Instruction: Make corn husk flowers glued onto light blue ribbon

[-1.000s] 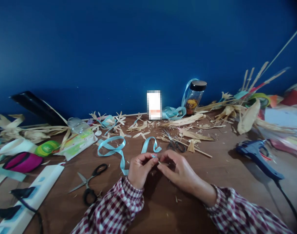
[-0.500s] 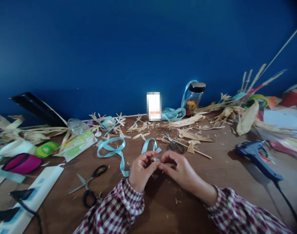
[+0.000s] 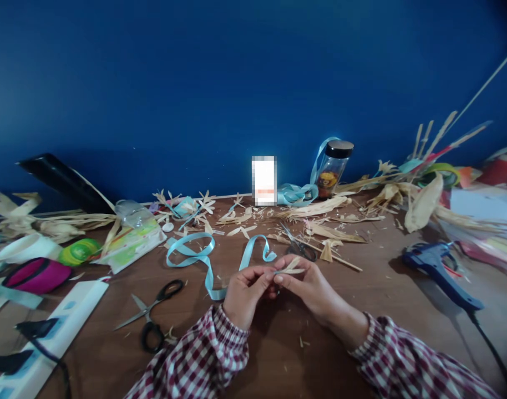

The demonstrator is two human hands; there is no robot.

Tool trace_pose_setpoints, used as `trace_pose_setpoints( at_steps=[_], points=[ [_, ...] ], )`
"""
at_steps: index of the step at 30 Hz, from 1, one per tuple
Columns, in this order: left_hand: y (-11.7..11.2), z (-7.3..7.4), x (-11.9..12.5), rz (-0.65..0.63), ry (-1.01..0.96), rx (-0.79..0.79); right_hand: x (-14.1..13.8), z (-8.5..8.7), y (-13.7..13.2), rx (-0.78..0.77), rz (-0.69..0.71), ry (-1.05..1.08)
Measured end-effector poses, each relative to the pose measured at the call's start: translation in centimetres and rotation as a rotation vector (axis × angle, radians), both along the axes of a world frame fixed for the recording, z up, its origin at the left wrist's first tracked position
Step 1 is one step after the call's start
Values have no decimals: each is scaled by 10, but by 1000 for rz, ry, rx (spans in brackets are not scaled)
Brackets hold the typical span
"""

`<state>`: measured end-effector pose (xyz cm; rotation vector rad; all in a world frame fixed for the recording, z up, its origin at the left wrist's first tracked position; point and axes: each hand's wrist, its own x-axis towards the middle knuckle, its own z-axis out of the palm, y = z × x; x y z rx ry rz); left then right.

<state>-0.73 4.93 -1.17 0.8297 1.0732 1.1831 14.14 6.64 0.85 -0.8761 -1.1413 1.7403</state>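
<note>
The left hand [image 3: 245, 293] and right hand [image 3: 315, 291] meet at the fingertips, both pinched on 1 pale husk piece [image 3: 294, 268] over the desk [image 3: 374, 288]. A broad stretch of desk separates the right hand from the blue glue gun [image 3: 439, 271]. Leftward looks tighter: spread scissors [image 3: 147, 315] and looped ribbon [image 3: 209, 279] lie near. Husk scraps [image 3: 315, 208] crowd the far edge beneath the wall [image 3: 195, 83].

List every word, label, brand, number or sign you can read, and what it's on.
No text is readable.
Jar: yellow patch too small and blurred.
Green-and-white packet: too blurred.
White panel by the wall: pixelated, nothing legible.
</note>
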Motion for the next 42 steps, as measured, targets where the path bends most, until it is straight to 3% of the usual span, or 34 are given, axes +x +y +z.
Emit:
trace_pose_setpoints(
  at_steps=[7,17,22,25,33,36,42],
  points=[
    [0,12,-1,-25,150,92,3,-4,5,52,-93,-56],
    [2,9,-4,55,405,126,1,-7,2,253,-93,-221],
    [0,14,-2,144,568,371,-2,-1,2,292,-124,-290],
    [-1,15,-1,189,600,449,-4,-1,3,259,-133,-208],
    [2,13,2,-15,102,73,-4,-11,8,77,-209,-28],
    [3,6,1,-55,106,38,-4,-11,7,111,-207,-56],
    [3,-5,-2,10,142,26,-4,-13,6,151,-165,-65]
  ],
)
